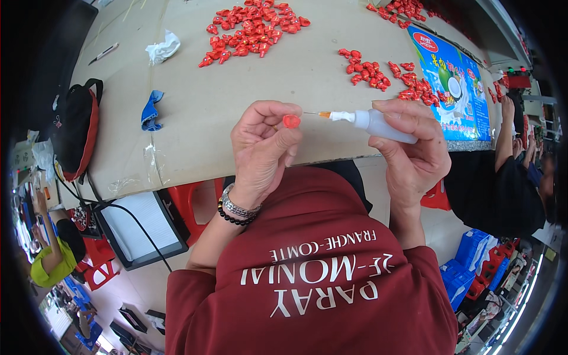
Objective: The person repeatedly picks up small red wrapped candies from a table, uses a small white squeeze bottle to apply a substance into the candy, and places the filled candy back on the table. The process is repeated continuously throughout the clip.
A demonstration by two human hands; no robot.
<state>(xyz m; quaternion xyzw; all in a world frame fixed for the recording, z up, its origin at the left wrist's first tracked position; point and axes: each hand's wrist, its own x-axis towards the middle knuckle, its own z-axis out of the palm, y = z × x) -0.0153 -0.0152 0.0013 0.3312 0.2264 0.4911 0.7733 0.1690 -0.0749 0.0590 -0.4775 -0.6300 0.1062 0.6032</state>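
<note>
My left hand (265, 139) pinches a small red plastic piece (291, 121) between thumb and fingers, its round face showing. My right hand (414, 139) is closed round a translucent white squeeze bottle (384, 126) held sideways. From the bottle a white-wrapped neck and an orange hub lead to a thin needle tip, which points left to the fingers of my left hand, close above the red piece. Whether the needle touches anything is too fine to tell. Both hands are raised over the near edge of the table (207, 130).
A big heap of red pieces (254, 29) lies at the far middle, with smaller groups (367, 71) at right beside a blue printed sheet (452, 83). Crumpled tissue (164, 47), a blue scrap (152, 110), a pen (104, 53) and a black bag (80, 127) are at left. Other people work at both sides.
</note>
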